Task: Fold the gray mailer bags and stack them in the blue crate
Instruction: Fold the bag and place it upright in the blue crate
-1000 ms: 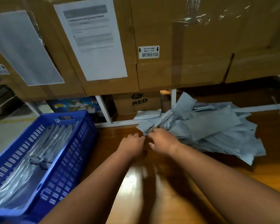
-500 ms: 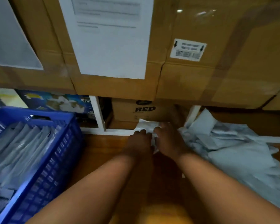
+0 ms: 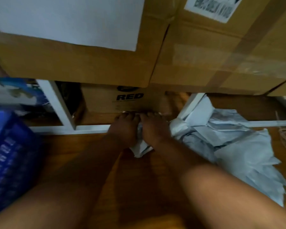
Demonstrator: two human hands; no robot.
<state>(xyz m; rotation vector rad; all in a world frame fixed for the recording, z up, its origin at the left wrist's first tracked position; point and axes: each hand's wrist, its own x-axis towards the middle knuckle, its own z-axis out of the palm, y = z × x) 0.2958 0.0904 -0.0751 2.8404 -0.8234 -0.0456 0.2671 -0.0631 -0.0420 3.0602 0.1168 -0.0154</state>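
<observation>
Under my two hands, at the far edge of the wooden table (image 3: 82,151), lies one gray mailer bag (image 3: 141,148). My left hand (image 3: 125,128) and right hand (image 3: 153,128) sit side by side on top of it, fingers stretched flat rather than curled, pressing down; only a crumpled corner pokes out toward me between my wrists. I judge I am flattening it, or setting a crease, so it will fold tidily, and using both palms stops the slippery film from sliding. To my right the loose pile of bags (image 3: 234,146) sprawls within easy reach, touching the one I press. The blue crate (image 3: 8,162) stands at my left, near enough to drop a folded bag in without stretching; what it holds is out of view. Past my fingertips a white frame (image 3: 56,104) runs along the back of the table, a small carton marked RED (image 3: 125,101) behind it, and big cardboard boxes (image 3: 205,55) loom above, one with a white sheet (image 3: 73,19) taped on.
</observation>
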